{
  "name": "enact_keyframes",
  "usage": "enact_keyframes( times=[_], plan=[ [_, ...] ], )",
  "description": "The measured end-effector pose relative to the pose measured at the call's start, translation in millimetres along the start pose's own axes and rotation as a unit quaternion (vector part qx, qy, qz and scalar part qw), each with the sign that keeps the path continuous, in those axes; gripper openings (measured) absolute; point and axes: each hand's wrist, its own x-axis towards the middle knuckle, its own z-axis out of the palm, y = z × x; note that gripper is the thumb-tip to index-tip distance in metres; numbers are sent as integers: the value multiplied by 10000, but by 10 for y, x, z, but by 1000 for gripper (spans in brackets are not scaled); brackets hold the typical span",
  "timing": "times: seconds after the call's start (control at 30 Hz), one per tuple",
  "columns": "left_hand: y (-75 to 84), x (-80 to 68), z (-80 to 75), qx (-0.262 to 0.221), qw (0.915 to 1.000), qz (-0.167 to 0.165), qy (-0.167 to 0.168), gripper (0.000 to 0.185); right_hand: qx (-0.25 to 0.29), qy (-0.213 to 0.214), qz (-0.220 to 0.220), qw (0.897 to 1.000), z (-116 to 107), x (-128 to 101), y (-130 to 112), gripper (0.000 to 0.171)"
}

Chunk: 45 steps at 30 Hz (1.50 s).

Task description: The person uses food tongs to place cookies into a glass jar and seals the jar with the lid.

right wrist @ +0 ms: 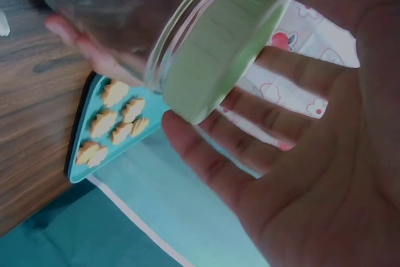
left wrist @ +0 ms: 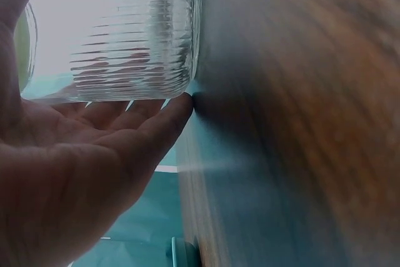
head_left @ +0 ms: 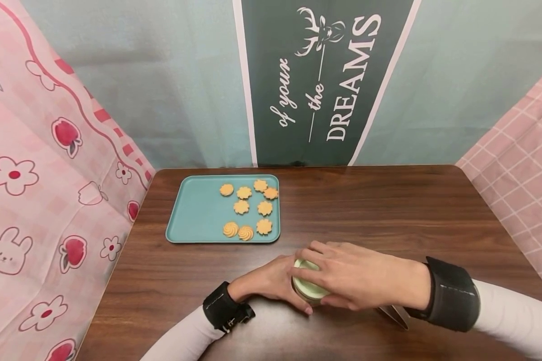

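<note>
Jar [head_left: 308, 286] | between both hands | left hand [head_left: 271, 282] cups glass | right hand [head_left: 352, 276] grips lid [right wrist: 219, 42]

You have nine cookies [head_left: 247, 208] on one teal tray [head_left: 194, 215], one glass jar [left wrist: 131, 35] with one green lid [right wrist: 219, 48], and two hands.

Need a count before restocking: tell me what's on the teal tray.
The teal tray holds nine cookies, clustered in its right half; the left half is bare. Nothing covers it in the head view.
</note>
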Motion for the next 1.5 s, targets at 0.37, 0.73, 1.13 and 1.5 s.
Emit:
enact_keyframes(
  times=[0.37, 0.73, 1.13, 1.5],
  plan=[
    [10, 9, -3, -145, 9996, -235, -116, 83, -237, 126, -472, 9985, -5, 1, 43, 75],
    [28, 7, -10, 115, 9997, -151, -121, 77, -386, -151, -743, 9964, -40, -9, 44, 100],
    [5, 41, -3, -653, 9975, 259, 25, 85, -97, 620, 785, 9949, -40, 2, -63, 89],
    [3, 12, 0, -410, 9991, -134, -6, 85, -185, 309, 1248, 9915, -16, 26, -166, 89]
  ],
)
